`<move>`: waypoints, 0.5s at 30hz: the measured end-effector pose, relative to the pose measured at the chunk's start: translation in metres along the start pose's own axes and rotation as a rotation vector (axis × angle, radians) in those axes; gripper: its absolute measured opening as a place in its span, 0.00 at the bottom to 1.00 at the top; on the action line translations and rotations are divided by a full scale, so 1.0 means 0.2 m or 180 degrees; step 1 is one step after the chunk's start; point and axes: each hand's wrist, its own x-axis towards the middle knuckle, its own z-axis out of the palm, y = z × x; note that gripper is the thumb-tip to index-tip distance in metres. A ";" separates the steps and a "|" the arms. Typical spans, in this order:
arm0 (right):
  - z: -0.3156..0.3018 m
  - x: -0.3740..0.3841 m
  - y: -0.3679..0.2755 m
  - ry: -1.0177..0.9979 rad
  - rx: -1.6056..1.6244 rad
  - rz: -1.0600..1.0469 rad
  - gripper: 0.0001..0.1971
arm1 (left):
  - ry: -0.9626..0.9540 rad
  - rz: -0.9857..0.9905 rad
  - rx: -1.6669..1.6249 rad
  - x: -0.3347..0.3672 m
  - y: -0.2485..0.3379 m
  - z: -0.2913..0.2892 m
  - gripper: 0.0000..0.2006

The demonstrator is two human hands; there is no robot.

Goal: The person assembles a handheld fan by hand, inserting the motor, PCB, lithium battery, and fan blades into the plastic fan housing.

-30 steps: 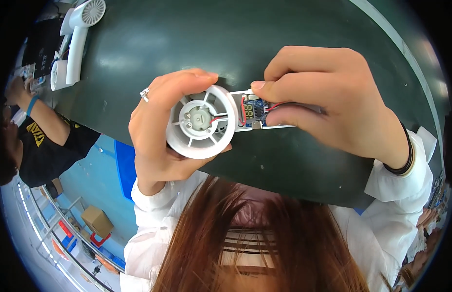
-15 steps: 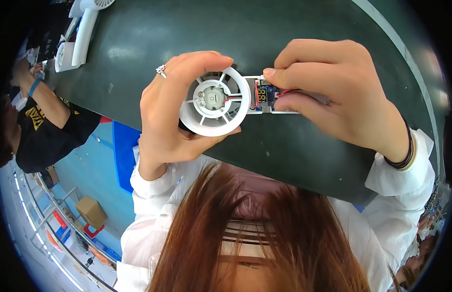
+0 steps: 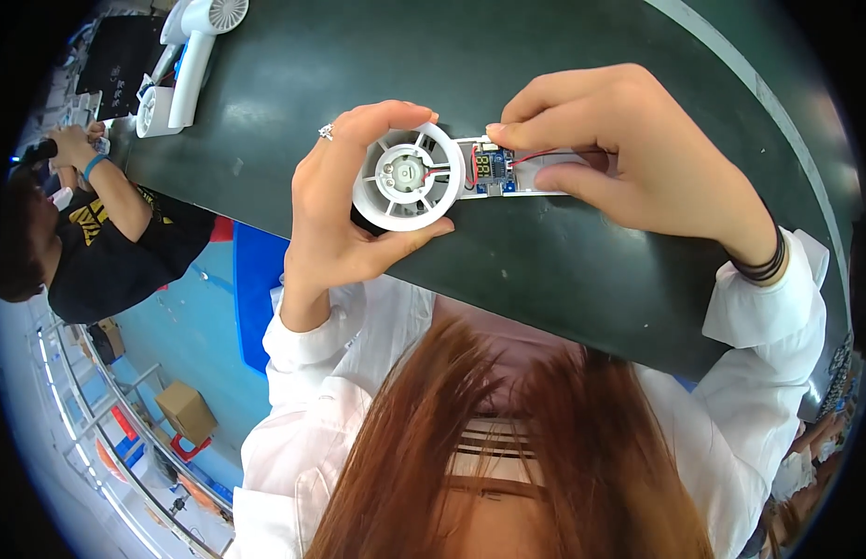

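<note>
A white handheld fan (image 3: 454, 177) lies sideways, its round head to the left and its opened handle to the right. My left hand (image 3: 332, 200), with a ring on one finger, is closed around the head. Inside the head, spokes hold a round motor (image 3: 407, 173). A blue circuit board (image 3: 494, 168) with a small digit display sits in the handle beside the head. Red wires (image 3: 536, 154) run from it. My right hand (image 3: 629, 140) is closed on the handle, its index fingertip at the board's far edge and the thumb by the near edge. The palm hides the handle's far end.
A dark green table (image 3: 358, 56) lies beneath my hands. More white fans (image 3: 192, 74) rest at its far left. A co-worker in a black shirt (image 3: 116, 252) sits at the left. A blue bin (image 3: 256, 298) stands beside the table, and a cardboard box (image 3: 186, 412) lies lower left.
The fan sits slightly higher and further left in view. My right thumb has shifted off the board's near edge, showing more of the board and a red wire.
</note>
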 end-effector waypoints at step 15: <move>-0.01 0.04 -0.12 -0.0304 -0.0774 0.0182 0.20 | 0.0033 -0.0044 -0.0029 0.00 -0.01 -0.01 0.33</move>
